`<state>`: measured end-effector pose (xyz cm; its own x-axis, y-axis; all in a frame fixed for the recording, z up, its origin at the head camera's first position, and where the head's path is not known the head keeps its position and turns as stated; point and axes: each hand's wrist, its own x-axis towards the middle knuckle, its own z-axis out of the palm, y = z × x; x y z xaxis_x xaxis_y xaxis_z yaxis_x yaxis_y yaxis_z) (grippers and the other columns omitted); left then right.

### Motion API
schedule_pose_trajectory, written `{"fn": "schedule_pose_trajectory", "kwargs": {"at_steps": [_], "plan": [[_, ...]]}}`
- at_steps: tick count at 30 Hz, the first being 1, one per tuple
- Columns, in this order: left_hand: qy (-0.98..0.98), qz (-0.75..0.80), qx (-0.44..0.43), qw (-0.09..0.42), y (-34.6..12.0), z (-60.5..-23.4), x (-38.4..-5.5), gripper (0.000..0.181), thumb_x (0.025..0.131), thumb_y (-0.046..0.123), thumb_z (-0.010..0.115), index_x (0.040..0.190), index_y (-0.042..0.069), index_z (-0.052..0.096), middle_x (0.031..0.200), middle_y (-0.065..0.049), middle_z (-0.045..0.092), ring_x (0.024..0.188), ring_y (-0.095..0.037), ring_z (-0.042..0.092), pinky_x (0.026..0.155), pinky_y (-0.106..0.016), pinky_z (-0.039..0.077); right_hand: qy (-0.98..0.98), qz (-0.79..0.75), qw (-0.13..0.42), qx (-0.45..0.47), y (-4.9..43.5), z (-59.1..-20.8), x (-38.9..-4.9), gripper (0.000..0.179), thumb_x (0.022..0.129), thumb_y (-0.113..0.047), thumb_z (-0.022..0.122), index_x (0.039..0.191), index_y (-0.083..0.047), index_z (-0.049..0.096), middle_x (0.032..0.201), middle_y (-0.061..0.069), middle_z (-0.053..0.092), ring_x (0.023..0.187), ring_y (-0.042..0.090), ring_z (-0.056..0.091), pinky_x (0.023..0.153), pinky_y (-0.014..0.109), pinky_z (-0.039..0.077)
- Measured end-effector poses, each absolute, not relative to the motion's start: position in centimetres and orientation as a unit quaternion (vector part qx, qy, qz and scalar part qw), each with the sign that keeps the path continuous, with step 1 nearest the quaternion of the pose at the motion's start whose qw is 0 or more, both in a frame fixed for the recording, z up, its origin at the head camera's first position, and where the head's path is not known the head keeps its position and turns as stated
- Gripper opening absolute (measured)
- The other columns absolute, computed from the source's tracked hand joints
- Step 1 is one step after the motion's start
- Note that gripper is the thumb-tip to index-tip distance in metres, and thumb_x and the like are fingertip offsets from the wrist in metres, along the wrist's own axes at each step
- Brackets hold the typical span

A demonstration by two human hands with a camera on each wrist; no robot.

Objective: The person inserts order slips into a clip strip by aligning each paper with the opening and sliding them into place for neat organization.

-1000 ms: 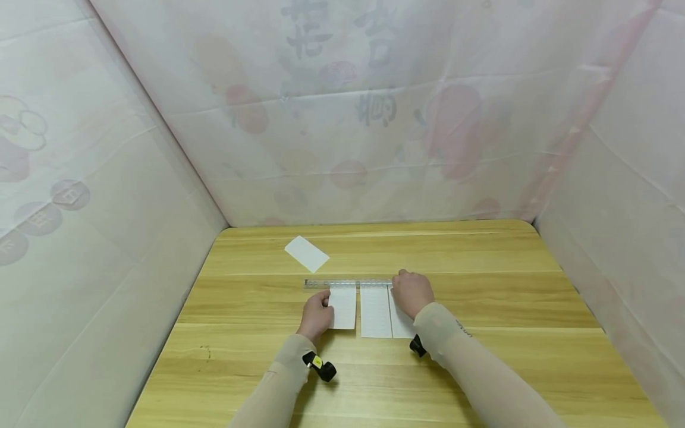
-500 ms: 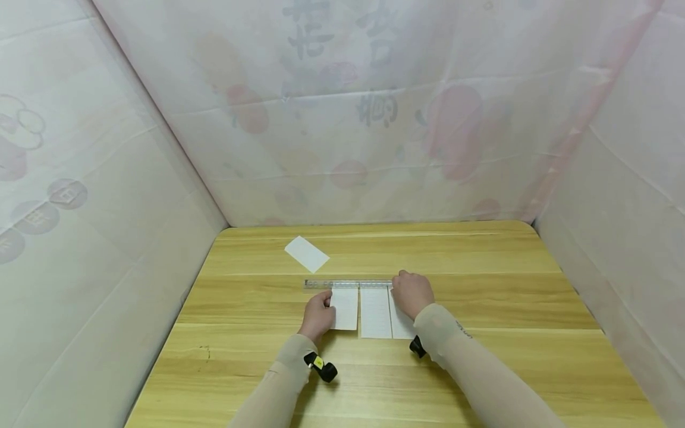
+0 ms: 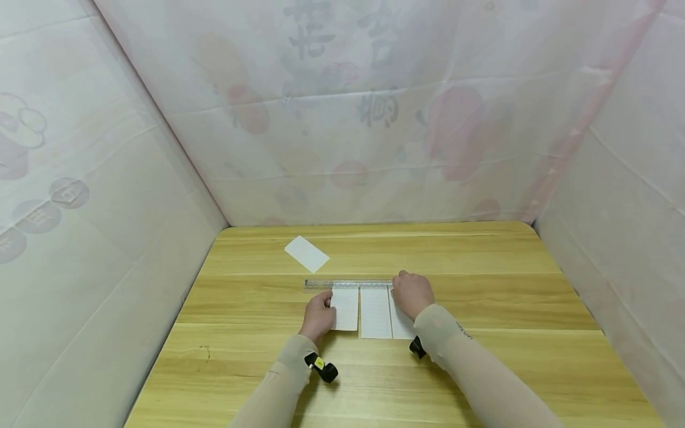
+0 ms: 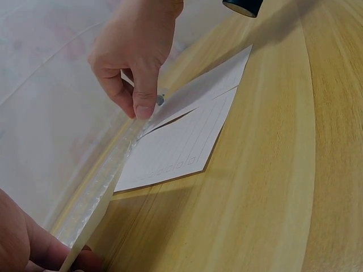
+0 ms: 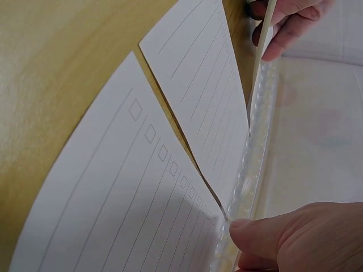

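Observation:
My left hand pinches a white paper slip by its left side, thumb on top. The slip appears edge-on in the right wrist view, tilted up from the table. Its far edge meets a clear plastic ruler that lies crosswise. My right hand pinches the ruler's right end between thumb and curled fingers. Beneath that hand, two lined paper slips with small checkboxes, a middle slip and a right slip, lie side by side with a narrow gap, far edges along the ruler. The right one is partly hidden by the hand.
Another white paper slip lies askew behind the ruler on the wooden table. Printed pale fabric hangs at the back and both sides. Each wrist carries a small black camera.
The left hand has slid its paper slip slightly to the right, narrowing the gap to the middle slip. The right hand and the ruler have stayed in place.

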<state>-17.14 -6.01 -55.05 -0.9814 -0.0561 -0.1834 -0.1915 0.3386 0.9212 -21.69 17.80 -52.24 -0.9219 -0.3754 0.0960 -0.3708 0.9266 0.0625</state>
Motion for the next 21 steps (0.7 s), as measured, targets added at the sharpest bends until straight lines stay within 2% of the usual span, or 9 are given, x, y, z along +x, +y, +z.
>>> {"fn": "schedule_pose_trajectory", "kwargs": {"at_steps": [21], "plan": [[0.821,0.562,-0.083,0.053,-5.83,-55.34,-17.12,0.052,0.088,-0.007,0.047,0.139,-0.005,0.046,0.108,-0.009,0.056,0.095,-0.022,0.048,0.073,-0.032,0.041,-0.98,-0.033,0.056,0.188,17.53,-51.88,-21.35,0.023,0.085,-0.025,0.073,0.083,-0.003,0.071,0.077,0.008,0.062,0.056,0.017,0.056,0.053,0.034,0.053]]}}
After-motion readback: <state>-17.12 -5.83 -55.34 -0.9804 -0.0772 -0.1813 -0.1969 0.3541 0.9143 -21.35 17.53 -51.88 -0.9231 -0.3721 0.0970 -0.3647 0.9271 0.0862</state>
